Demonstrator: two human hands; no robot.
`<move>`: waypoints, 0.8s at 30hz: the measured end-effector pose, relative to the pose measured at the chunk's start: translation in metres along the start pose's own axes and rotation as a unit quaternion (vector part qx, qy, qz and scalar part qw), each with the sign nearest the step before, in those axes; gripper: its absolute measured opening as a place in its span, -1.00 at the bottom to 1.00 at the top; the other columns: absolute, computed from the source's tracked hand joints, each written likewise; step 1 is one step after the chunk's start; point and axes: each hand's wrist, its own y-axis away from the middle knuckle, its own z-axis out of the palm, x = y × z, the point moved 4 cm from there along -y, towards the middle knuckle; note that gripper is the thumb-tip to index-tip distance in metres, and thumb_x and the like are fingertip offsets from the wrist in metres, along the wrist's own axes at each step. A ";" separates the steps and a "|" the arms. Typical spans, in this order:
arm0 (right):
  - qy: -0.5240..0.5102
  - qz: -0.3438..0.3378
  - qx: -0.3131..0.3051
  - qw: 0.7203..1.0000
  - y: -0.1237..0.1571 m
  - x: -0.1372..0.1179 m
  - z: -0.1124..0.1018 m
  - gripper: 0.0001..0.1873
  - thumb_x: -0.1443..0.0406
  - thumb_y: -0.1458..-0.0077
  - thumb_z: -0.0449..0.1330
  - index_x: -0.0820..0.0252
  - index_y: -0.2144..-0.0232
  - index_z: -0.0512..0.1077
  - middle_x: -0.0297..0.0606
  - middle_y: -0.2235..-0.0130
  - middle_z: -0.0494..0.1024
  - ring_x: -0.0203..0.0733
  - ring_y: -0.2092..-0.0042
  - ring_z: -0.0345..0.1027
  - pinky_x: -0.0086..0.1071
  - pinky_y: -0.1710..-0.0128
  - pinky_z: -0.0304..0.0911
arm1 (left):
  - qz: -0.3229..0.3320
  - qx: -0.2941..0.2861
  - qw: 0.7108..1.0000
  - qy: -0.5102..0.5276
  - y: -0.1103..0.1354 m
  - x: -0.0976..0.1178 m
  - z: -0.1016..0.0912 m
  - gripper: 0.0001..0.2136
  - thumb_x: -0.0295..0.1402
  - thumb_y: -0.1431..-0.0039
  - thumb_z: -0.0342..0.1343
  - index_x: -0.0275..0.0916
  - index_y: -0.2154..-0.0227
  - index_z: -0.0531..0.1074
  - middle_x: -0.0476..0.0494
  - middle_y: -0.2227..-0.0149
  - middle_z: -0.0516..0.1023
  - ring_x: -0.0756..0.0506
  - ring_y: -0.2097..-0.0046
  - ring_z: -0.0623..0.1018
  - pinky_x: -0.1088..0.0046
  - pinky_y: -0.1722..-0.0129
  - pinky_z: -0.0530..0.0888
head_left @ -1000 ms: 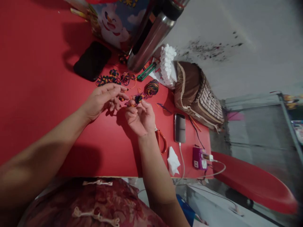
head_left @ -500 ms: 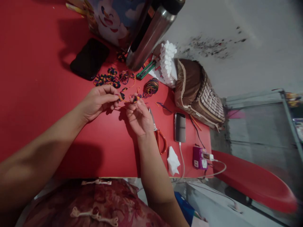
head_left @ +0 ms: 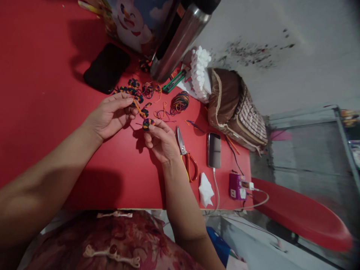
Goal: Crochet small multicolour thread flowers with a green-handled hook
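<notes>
My right hand (head_left: 162,139) pinches a small knotted cord piece (head_left: 146,123), dark with purple and orange strands, between thumb and forefinger. Up and to the left, my left hand (head_left: 114,114) is closed on an orange cord (head_left: 137,106) at its fingertips. Whether this cord joins the piece in my right hand, I cannot tell. Another dark knotted bit (head_left: 144,112) lies between the hands on the table. Several similar knots (head_left: 134,84) are gathered just beyond my left hand, partly hidden by it. A loose tangle of cord (head_left: 147,91) is beside them.
On the red table (head_left: 112,180) lie a wound cord bundle (head_left: 180,102), scissors (head_left: 184,152), a green utility knife (head_left: 174,81), a charging phone (head_left: 214,150) and a crumpled tissue (head_left: 206,190). A steel flask (head_left: 180,41), a black phone-like object (head_left: 107,68) and a brown bag (head_left: 227,101) stand farther back.
My right hand has moved left and slightly down with the knotted cord piece. My left hand has drawn back a little up and left, with the orange cord at its fingertips.
</notes>
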 end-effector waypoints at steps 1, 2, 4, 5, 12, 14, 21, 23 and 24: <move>0.002 0.003 -0.001 1.000 0.000 0.001 0.001 -0.60 0.15 0.07 0.61 0.06 0.30 0.50 -0.54 0.49 0.55 -0.40 0.57 0.31 -0.52 0.63 0.26 | 0.000 -0.003 1.000 -0.005 0.000 0.000 0.000 -0.84 -0.57 -0.29 0.33 -0.21 0.39 0.62 -0.07 0.32 0.67 0.00 0.36 0.62 0.49 0.34 0.57; 0.000 0.008 -0.002 1.000 0.000 0.002 0.001 -0.61 0.15 0.06 0.61 0.06 0.29 0.52 -0.53 0.49 0.56 -0.40 0.56 0.33 -0.52 0.63 0.27 | -0.001 -0.008 1.000 -0.014 0.000 0.000 0.001 -0.85 -0.56 -0.31 0.33 -0.22 0.37 0.65 -0.08 0.30 0.69 0.00 0.35 0.63 0.49 0.32 0.58; -0.020 0.019 -0.001 1.000 0.000 0.003 0.003 -0.64 0.16 0.03 0.60 0.06 0.29 0.53 -0.49 0.45 0.62 -0.37 0.50 0.45 -0.53 0.57 0.36 | -0.006 -0.020 0.999 -0.042 0.002 -0.001 0.004 -0.87 -0.53 -0.35 0.30 -0.25 0.30 0.71 -0.15 0.24 0.74 -0.01 0.34 0.65 0.48 0.31 0.60; -0.036 0.026 -0.001 0.999 0.000 0.004 0.003 -0.66 0.18 0.01 0.60 0.06 0.29 0.54 -0.45 0.41 0.66 -0.34 0.43 0.53 -0.53 0.52 0.43 | -0.010 -0.028 0.998 -0.059 0.002 -0.002 0.006 -0.88 -0.52 -0.36 0.30 -0.27 0.27 0.74 -0.19 0.21 0.75 -0.01 0.34 0.66 0.48 0.32 0.60; -0.148 0.037 0.048 0.987 -0.003 0.004 0.002 -0.80 0.30 -0.15 0.54 0.04 0.29 0.58 -0.43 0.28 0.73 -0.37 0.23 0.65 -0.56 0.29 0.59 | -0.016 -0.072 0.988 -0.135 0.008 -0.007 0.010 -0.79 -0.22 -0.27 0.50 -0.25 0.30 0.69 -0.17 0.40 0.67 -0.04 0.45 0.59 0.49 0.48 0.46; -0.142 0.038 0.072 0.986 -0.003 0.005 0.001 -0.82 0.33 -0.15 0.52 0.04 0.28 0.59 -0.46 0.31 0.70 -0.38 0.28 0.62 -0.56 0.29 0.59 | -0.018 -0.074 0.986 -0.146 0.010 -0.007 0.010 -0.76 -0.19 -0.22 0.54 -0.23 0.35 0.67 -0.12 0.44 0.63 0.00 0.50 0.52 0.51 0.51 0.40; -0.083 0.032 0.020 0.996 0.003 0.008 0.010 -0.67 0.31 0.03 0.62 0.09 0.27 0.58 -0.45 0.41 0.67 -0.32 0.37 0.59 -0.47 0.33 0.60 | -0.050 -0.092 0.988 -0.110 0.011 -0.011 0.011 -0.74 -0.30 -0.09 0.61 -0.23 0.44 0.61 -0.01 0.55 0.45 0.07 0.55 0.38 0.59 0.55 0.35; -0.077 0.027 0.009 0.997 0.004 0.006 0.010 -0.66 0.24 0.03 0.63 0.11 0.26 0.59 -0.45 0.41 0.65 -0.34 0.40 0.54 -0.48 0.41 0.53 | -0.063 -0.108 0.986 -0.110 0.010 -0.010 0.011 -0.71 -0.31 -0.05 0.63 -0.25 0.45 0.58 0.03 0.60 0.37 0.10 0.59 0.29 0.63 0.61 0.23; -0.078 0.022 0.008 0.997 0.005 0.005 0.010 -0.66 0.21 0.02 0.62 0.12 0.26 0.59 -0.46 0.42 0.62 -0.35 0.42 0.50 -0.50 0.45 0.48 | -0.070 -0.117 0.985 -0.109 0.010 -0.010 0.010 -0.69 -0.31 -0.02 0.65 -0.26 0.44 0.58 0.05 0.61 0.34 0.11 0.60 0.26 0.64 0.63 0.20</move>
